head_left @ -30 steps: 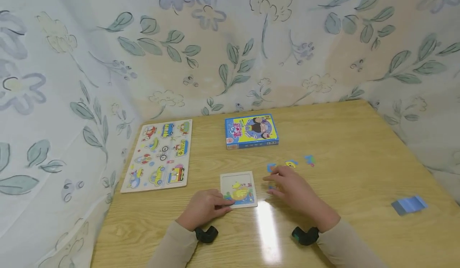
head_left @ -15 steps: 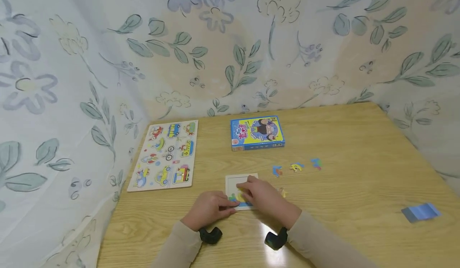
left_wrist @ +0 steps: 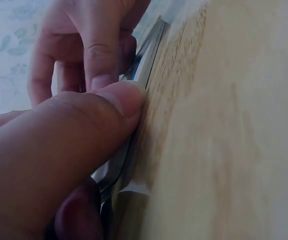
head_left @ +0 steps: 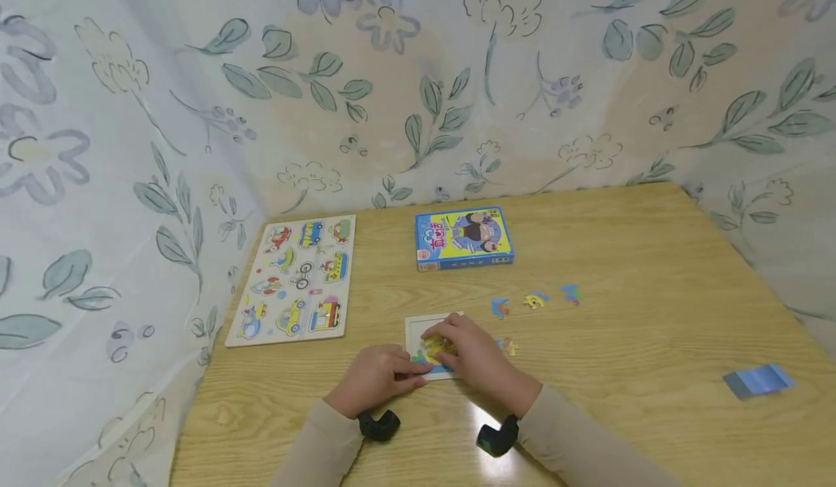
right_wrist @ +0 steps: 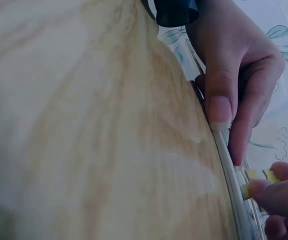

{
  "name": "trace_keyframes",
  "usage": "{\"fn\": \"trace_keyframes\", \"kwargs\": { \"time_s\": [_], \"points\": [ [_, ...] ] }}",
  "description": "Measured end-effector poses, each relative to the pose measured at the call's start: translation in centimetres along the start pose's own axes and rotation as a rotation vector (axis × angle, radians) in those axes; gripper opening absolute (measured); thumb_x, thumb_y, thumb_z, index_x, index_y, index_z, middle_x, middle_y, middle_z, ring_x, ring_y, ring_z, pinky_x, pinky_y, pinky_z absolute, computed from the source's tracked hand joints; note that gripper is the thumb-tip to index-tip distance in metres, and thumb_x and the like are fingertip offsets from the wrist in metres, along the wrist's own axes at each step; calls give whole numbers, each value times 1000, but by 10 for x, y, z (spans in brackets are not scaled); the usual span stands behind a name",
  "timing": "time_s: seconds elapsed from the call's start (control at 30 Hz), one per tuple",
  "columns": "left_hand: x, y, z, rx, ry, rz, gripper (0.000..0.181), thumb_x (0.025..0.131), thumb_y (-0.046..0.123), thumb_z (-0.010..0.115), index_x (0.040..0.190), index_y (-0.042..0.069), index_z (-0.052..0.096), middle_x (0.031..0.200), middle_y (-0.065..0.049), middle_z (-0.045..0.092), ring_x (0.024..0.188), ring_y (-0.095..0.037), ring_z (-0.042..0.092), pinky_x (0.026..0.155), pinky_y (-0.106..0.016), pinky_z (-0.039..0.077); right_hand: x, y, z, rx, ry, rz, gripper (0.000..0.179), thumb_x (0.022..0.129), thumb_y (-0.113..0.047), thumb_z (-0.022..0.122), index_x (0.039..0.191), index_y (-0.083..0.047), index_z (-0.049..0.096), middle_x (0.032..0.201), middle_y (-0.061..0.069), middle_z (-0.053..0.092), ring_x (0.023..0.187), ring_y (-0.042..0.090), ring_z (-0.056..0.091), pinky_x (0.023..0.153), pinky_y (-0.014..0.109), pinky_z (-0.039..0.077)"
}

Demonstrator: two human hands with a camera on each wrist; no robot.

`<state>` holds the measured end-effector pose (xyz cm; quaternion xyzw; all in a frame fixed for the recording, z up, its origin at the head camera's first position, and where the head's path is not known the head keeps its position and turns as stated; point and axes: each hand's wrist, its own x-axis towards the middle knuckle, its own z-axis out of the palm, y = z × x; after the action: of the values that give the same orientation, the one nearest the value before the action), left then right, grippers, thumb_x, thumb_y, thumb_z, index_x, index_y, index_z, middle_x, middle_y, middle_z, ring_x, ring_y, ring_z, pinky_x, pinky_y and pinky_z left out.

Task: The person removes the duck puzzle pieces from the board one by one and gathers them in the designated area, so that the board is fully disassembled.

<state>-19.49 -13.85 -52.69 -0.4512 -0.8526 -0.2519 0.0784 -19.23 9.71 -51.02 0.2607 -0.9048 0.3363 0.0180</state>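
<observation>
As it pinches a puzzle piece (head_left: 438,343), the right hand (head_left: 480,358) arches (fingers bent).

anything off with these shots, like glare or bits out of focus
Head view: a white glare patch on the table, low near the centre; left wrist view: the table goes pale and soft toward the right; right wrist view: dim and bluish, grain softly blurred, right hand cut off by the picture's edge.

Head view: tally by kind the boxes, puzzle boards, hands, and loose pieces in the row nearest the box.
Boxes: 1 (blue-and-yellow box)
Puzzle boards: 2 (vehicle board, small board)
Hands: 2 (left hand, right hand)
Row pieces: 3 (left piece, middle piece, right piece)
Total: 8
</observation>
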Motion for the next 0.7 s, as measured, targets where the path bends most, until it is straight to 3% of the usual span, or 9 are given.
{"fn": "trace_keyframes", "kwargs": {
  "time_s": [0.17, 0.3, 0.4, 0.5, 0.6, 0.7],
  "points": [
    [0, 2, -2, -7, -8, -15, 22, 88, 26, 87, 110, 20, 85, 75, 11, 64, 62, 5, 37, 55, -9, 30, -3, 4, -14, 205, 59, 2, 33, 95, 2, 74, 123, -15, 74, 96, -4, 61, 84, 10, 57, 71, 26, 54],
    [-1, 4, 1, -30, -42, -53, 22, 91, 28, 85, 113, 21, 84, 77, 11, 65, 62, 6, 38, 56, -9, 31, -18, 16, -53, 295, 153, 40, 31, 97, 5, 70, 126, -7, 72, 102, 6, 67, 88, 17, 65, 75, 31, 59],
    [-1, 6, 1, -47, -57, -77, 23, 93, 29, 83, 114, 22, 84, 75, 12, 63, 62, 5, 37, 55, -11, 31, -39, 34, -84, 255, 215, 152, 29, 96, 2, 73, 124, -5, 70, 100, 6, 69, 87, 20, 68, 74, 32, 59],
    [-3, 7, 1, -57, -50, -88, 23, 92, 30, 84, 114, 23, 84, 74, 12, 61, 61, 4, 35, 54, -11, 30, -62, 54, -103, 142, 230, 264, 22, 94, -1, 77, 115, -5, 71, 95, 1, 70, 86, 18, 68, 74, 31, 58],
    [-4, 6, 0, -60, -32, -88, 23, 91, 29, 85, 113, 23, 84, 74, 13, 61, 61, 4, 35, 54, -12, 30, -78, 69, -110, 61, 220, 327, 15, 92, -1, 79, 103, -6, 71, 88, 0, 70, 82, 18, 67, 71, 31, 57],
    [-4, 5, 0, -60, -20, -83, 22, 91, 28, 85, 113, 24, 84, 74, 13, 61, 60, 4, 34, 53, -12, 30, -87, 76, -108, 37, 200, 370, 13, 91, -4, 81, 101, -4, 73, 86, -1, 69, 80, 17, 65, 69, 31, 55]
  ]
}}
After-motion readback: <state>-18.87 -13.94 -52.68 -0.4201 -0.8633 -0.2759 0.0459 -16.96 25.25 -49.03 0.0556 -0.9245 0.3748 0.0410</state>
